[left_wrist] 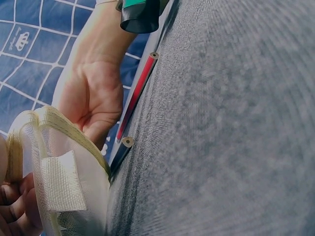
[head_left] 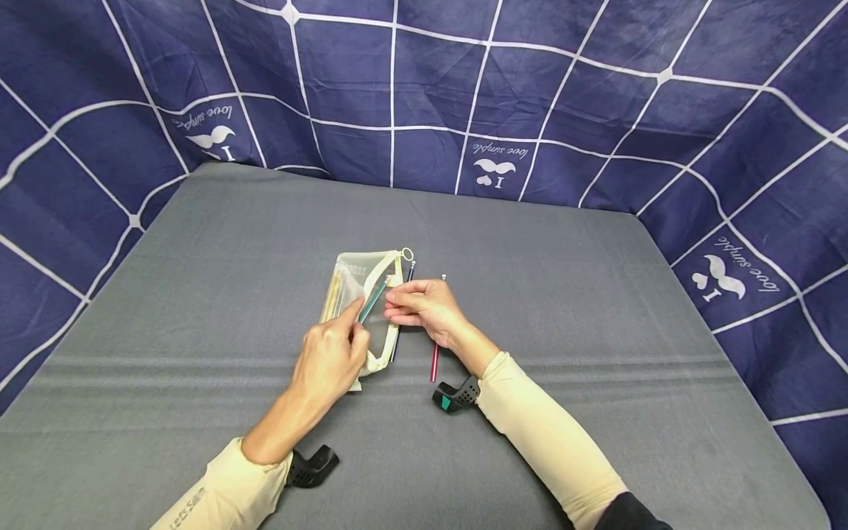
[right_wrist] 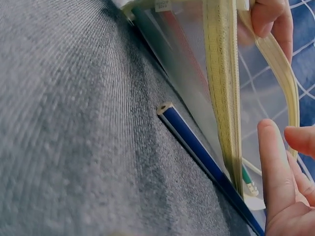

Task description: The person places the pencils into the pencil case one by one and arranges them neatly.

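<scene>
A translucent mesh pencil pouch [head_left: 351, 263] with a cream zipper lies on the grey table, its mouth open. My left hand [head_left: 331, 357] grips the mouth's near-left edge, the index finger pointing along it. Inside the mouth, a green pencil [head_left: 373, 304] leans with its eraser end up. My right hand [head_left: 427, 308] is over the opening, fingers extended and nothing seen between them in the right wrist view. Against the pouch's right side lies a dark blue pencil [right_wrist: 197, 147]. A red pencil [head_left: 434, 364] is partly hidden beneath the right hand.
The grey tabletop [head_left: 563, 294] spreads around the pouch. Blue cloth with white grid lines [head_left: 437, 88] hangs along the back and sides. Each wrist wears a black camera mount, such as the right one [head_left: 457, 395], low over the table.
</scene>
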The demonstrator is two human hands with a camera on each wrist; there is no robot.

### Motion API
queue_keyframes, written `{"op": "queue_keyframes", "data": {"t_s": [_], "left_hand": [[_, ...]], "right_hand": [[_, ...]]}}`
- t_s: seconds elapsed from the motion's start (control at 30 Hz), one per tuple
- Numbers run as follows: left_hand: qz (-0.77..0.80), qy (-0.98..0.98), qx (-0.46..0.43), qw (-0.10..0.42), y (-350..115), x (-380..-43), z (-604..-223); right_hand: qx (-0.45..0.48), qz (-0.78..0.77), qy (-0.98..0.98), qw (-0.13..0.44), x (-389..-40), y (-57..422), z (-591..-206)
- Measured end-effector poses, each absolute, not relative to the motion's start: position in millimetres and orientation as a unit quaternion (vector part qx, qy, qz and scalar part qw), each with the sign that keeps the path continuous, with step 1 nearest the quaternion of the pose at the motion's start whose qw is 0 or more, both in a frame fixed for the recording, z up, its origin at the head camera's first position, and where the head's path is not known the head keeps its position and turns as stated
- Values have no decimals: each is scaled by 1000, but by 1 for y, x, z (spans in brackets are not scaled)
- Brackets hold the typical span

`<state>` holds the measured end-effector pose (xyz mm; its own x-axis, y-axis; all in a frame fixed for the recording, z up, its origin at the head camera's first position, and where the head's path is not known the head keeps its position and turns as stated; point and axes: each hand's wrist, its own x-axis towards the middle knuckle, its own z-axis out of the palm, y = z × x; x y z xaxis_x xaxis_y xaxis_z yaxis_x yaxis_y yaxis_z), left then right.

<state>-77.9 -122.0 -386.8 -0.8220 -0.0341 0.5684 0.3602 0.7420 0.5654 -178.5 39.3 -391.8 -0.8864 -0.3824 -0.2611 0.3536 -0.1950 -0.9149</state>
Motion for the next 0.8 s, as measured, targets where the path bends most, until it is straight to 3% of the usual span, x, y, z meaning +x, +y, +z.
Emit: {"op": "queue_keyframes", "data": {"t_s": [0.8], "left_hand": [[-349,-889,-88,284,-121,-78,-386]], "right_hand": [[0,-753,630,190,-189,72,-389]]}}
